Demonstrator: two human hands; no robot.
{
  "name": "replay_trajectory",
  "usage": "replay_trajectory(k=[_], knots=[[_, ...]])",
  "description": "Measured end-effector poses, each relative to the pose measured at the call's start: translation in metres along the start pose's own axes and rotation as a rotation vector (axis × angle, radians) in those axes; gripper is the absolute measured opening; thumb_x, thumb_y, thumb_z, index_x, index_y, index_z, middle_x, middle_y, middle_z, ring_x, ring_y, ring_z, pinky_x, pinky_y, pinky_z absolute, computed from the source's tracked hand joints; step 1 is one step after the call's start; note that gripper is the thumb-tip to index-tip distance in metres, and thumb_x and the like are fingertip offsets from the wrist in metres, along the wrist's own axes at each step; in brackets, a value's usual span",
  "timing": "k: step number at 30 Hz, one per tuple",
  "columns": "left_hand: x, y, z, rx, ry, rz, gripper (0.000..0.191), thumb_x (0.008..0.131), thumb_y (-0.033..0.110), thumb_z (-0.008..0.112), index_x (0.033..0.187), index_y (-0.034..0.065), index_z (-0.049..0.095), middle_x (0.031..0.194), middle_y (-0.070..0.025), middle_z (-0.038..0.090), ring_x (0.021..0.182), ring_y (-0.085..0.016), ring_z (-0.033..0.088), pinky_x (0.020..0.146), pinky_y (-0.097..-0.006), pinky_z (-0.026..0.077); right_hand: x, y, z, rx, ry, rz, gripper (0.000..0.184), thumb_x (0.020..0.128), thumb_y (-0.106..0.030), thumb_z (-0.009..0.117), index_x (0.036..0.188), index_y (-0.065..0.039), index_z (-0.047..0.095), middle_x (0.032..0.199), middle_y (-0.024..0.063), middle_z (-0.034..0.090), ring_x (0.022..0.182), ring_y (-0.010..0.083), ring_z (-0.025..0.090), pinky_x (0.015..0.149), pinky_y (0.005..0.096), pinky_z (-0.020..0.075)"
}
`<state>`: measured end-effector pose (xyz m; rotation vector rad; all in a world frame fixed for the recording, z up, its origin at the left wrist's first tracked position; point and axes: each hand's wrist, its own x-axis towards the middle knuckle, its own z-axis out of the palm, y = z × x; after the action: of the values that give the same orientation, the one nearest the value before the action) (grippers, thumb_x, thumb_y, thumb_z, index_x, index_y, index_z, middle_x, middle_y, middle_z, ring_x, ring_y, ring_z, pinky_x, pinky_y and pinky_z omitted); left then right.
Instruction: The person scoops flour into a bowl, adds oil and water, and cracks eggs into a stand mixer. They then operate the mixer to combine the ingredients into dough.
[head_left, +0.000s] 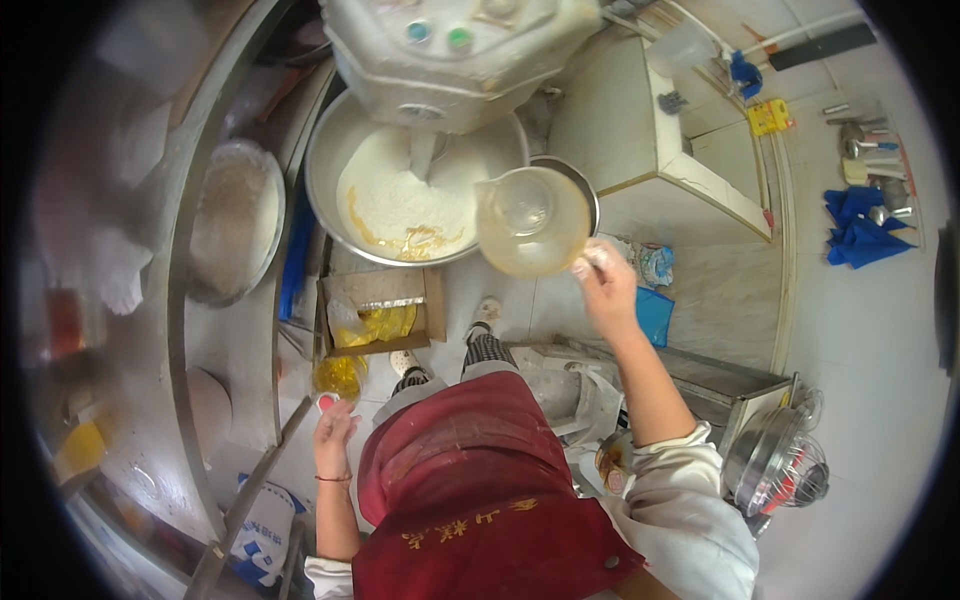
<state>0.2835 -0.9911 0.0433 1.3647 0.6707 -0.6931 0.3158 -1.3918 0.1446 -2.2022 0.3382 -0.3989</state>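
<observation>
My right hand (606, 289) grips the handle of a translucent plastic measuring jug (534, 221), which is held beside the rim of a steel mixer bowl (319, 172). Inside the jug I see only a thin residue. White flour (390, 187) fills the bowl's bottom, with yellowish liquid (420, 241) along its near side. Above the bowl stands the planetary mixer's head (465, 67), its shaft reaching down into the flour. Low on the left, my left hand (337, 431) has slightly curled fingers and appears to hold nothing. Near it on the floor is a bottle of yellow oil (339, 377) with a red cap.
A cardboard box (379, 345) with yellow packaging lies below the bowl. Metal shelving (176, 300) runs along my left and bears a round container of brownish powder (232, 217). At right are a wire whisk (804, 469), steel bowls (757, 457) and hanging blue cloths (862, 225).
</observation>
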Motion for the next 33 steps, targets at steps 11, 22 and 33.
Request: replay_trajectory(k=[11,22,33], knots=[[0.011,0.011,0.182,0.135,-0.023,0.033,0.028,0.08,0.014,0.053,0.106,0.0045,0.05,0.095,-0.0038,0.058,0.077,-0.013,0.056,0.07,-0.0229,0.04,0.034,0.11,-0.135,-0.037,0.053,0.066,0.013,0.077,-0.01,0.051,0.085,0.0,0.054,0.079,0.0141,0.054,0.073,0.0278,0.053,0.064,0.0323,0.0417],[0.024,0.033,0.323,0.324,-0.198,-0.001,0.03,0.082,0.013,0.052,0.108,0.0016,0.047,0.099,-0.005,0.055,0.083,-0.013,0.053,0.073,-0.0234,0.04,0.029,0.184,-0.231,-0.161,0.168,0.097,0.009,0.075,-0.01,0.052,0.079,-0.002,0.054,0.075,0.0148,0.054,0.069,0.0314,0.051,0.06,0.0364,0.0402],[0.072,0.061,0.385,0.325,-0.369,0.027,0.03,0.081,0.015,0.052,0.108,0.0026,0.048,0.1,-0.0064,0.055,0.084,-0.015,0.054,0.076,-0.0256,0.039,0.045,0.184,-0.286,-0.333,0.209,-0.049,0.01,0.071,-0.007,0.054,0.078,0.0,0.053,0.075,0.0139,0.054,0.069,0.0324,0.05,0.06,0.0364,0.0415]])
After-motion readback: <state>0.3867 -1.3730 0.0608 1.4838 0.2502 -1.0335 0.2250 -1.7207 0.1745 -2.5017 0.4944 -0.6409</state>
